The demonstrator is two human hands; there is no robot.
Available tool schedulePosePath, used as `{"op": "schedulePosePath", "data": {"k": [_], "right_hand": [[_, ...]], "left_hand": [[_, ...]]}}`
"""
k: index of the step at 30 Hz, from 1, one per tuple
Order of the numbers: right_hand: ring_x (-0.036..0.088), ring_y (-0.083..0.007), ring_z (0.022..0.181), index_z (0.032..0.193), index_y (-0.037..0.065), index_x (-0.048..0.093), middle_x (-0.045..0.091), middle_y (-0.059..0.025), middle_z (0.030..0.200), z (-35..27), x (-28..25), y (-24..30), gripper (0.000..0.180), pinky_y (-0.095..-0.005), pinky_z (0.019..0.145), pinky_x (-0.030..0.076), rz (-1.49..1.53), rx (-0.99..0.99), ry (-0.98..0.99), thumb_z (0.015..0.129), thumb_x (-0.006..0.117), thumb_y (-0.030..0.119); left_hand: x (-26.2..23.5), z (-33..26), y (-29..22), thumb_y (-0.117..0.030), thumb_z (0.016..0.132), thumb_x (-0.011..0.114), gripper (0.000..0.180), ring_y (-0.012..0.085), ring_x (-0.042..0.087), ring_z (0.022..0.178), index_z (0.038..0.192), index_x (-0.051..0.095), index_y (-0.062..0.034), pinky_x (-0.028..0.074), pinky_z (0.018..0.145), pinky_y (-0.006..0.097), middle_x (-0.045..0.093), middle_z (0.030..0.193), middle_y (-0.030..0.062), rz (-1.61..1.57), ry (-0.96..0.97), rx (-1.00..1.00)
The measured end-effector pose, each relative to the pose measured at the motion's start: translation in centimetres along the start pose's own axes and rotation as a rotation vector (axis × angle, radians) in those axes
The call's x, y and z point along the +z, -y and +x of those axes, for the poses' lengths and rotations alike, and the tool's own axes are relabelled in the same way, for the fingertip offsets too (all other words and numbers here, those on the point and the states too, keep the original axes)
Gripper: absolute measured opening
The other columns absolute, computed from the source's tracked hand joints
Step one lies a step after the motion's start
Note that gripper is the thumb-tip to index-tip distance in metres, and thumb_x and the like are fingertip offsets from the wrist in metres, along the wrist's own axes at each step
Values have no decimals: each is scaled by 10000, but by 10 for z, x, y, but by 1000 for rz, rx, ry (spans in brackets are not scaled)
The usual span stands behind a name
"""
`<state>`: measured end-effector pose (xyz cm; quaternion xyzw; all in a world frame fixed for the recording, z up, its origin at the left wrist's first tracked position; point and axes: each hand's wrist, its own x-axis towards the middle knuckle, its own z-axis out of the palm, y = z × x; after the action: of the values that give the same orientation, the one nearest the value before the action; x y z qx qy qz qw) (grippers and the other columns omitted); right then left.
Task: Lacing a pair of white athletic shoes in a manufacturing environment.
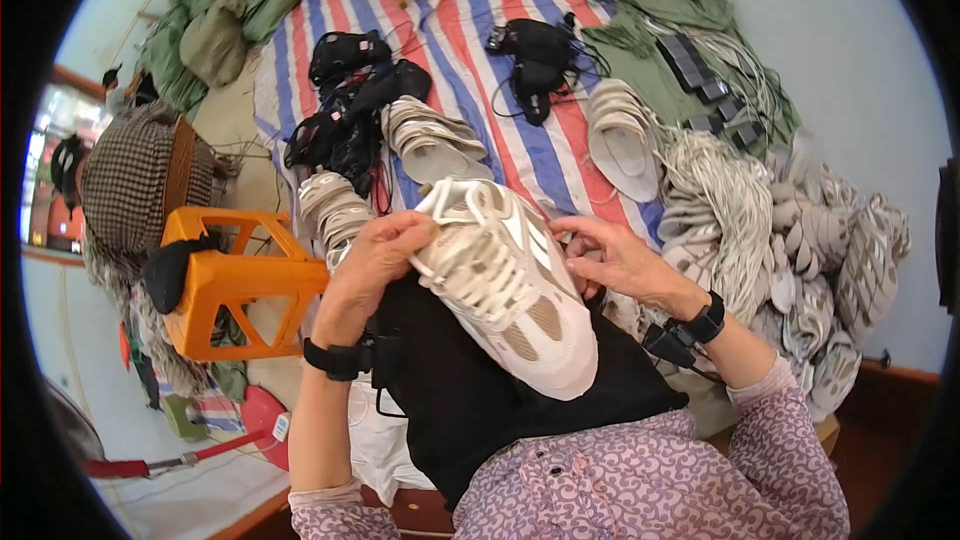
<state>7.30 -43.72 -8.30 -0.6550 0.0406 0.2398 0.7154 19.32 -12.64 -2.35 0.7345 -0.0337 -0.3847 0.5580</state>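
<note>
A white and beige sneaker upper [545,335] lies across the black cloth [450,420] on my lap, its toe pointing toward me and its opening away. Cream laces [490,275] cross its front. My left hand [375,255] is closed, thumb and fingers pinching the upper's edge near the collar and lace loop. At the opposite side, my right hand [625,260] has its index finger stretched along the upper's edge, with the thumb apart and the other fingers curled partly out of sight. Whether it touches a lace is too small to tell.
Stacked uppers [430,140] stand ahead on a striped sheet [460,30], with another stack [625,140] farther right. Black gear with cables [350,100] lies beyond. An orange plastic stool [245,280] stands left. Pale laces [720,210] and many uppers [820,260] pile up right.
</note>
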Motion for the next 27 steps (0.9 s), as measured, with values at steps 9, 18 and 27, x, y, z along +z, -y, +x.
{"op": "schedulePosePath", "data": {"k": [9, 18, 27], "right_hand": [[580, -76, 684, 1389, 17, 530, 621, -19, 845, -14, 0, -17, 557, -229, 597, 495, 275, -145, -73, 882, 757, 60], [575, -63, 672, 1396, 8, 516, 616, -7, 828, -14, -1, -23, 589, -225, 581, 484, 311, -169, -40, 870, 775, 72], [577, -78, 719, 1441, 5, 492, 621, -26, 912, -13, 1, -20, 592, -226, 640, 494, 276, -103, -53, 895, 723, 13]], "left_hand": [[-24, 13, -2, -185, 971, 674, 255, 132, 724, 871, 1145, 699, 0, 582, 770, 268, 753, 1042, 64, -493, -99, -96], [8, -5, -9, -195, 993, 660, 241, -7, 486, 610, 1159, 705, -26, 359, 546, 154, 665, 851, -78, -192, -58, -2], [5, -4, -19, -376, 1019, 616, 402, 32, 499, 700, 994, 748, 3, 410, 653, 219, 616, 796, -52, 297, -250, 158]]}}
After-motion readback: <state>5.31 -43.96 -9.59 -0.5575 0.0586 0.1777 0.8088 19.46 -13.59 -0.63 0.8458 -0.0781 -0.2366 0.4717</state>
